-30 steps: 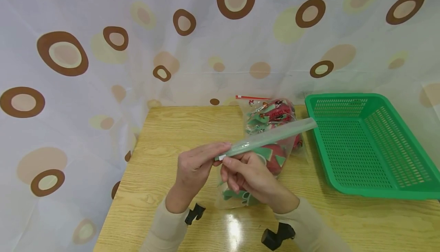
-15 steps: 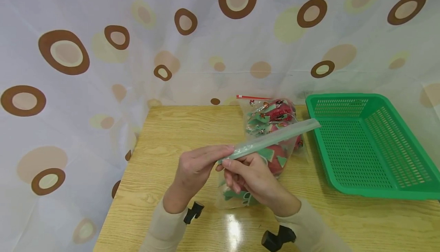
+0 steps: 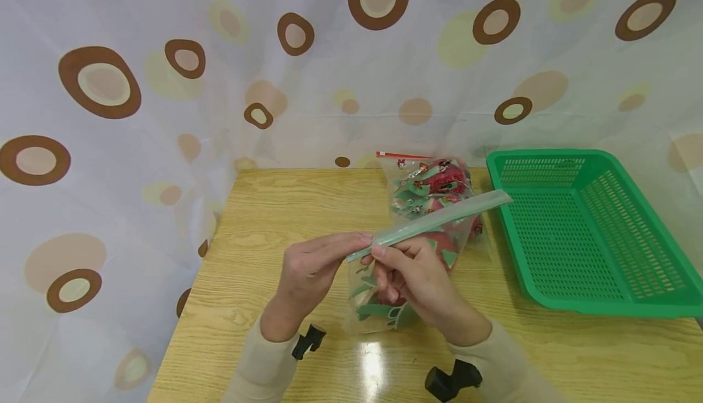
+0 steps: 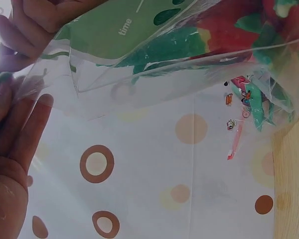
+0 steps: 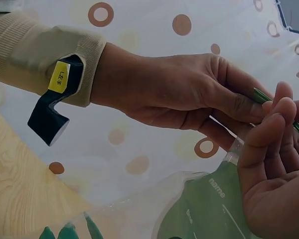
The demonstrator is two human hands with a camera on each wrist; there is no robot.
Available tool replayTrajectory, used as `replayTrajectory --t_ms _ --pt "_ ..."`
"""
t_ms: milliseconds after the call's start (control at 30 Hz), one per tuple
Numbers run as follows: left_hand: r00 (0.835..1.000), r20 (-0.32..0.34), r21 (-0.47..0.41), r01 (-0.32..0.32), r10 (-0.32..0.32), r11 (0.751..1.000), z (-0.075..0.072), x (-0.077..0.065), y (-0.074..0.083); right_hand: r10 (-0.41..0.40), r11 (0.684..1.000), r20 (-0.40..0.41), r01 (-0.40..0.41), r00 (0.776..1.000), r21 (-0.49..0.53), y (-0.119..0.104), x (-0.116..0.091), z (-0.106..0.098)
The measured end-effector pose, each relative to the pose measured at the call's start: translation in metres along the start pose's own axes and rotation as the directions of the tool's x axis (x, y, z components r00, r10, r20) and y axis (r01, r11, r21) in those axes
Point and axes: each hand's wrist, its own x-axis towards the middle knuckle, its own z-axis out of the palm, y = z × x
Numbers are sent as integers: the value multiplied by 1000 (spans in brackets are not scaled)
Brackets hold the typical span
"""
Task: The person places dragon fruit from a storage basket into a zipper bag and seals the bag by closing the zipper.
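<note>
A clear zip bag (image 3: 362, 290) with red and green contents hangs from both hands, its pale green zip strip (image 3: 439, 217) slanting up to the right. My left hand (image 3: 313, 268) pinches the strip's left end between thumb and fingers. Just beside it, my right hand (image 3: 425, 281) pinches the strip between thumb and index finger, its other fingers loosely curled. In the right wrist view, the left hand (image 5: 184, 92) holds the green strip edge, near the fingers of the right hand (image 5: 274, 189). A green printed panel on the bag (image 4: 124, 30) shows in the left wrist view.
Behind the held bag, another filled zip bag (image 3: 409, 186) with a red zip lies on the wooden table (image 3: 285, 201). To the right stands a green perforated basket (image 3: 549, 305). A spotted sheet (image 3: 313, 85) hangs along the back and left.
My right hand has slid a little to the right along the strip. The white slider seen at the strip's left end a second ago is now hidden. The left hand stays at that end.
</note>
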Motion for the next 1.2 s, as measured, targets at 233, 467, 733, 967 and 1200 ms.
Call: replayTrajectory --t_ms 233,467,733,967,1200 --pt "1000 2 4 20 -20 1000 1 -2 -1 -17 1000 -21 17 1000 4 -4 -1 -11" --pt "999 -11 8 42 -42 999 1 -4 0 -14 1000 -54 15 998 16 -6 -4 -21" --pt "998 -16 24 56 -56 998 2 -7 -1 -41 998 -94 45 995 36 -7 -9 -33" --pt "998 -21 25 63 -63 998 2 -8 0 -78 996 -142 85 987 39 -11 -13 -46" --pt "998 -27 18 65 -64 998 2 -10 -1 -90 992 -167 102 982 69 -14 -16 -56"
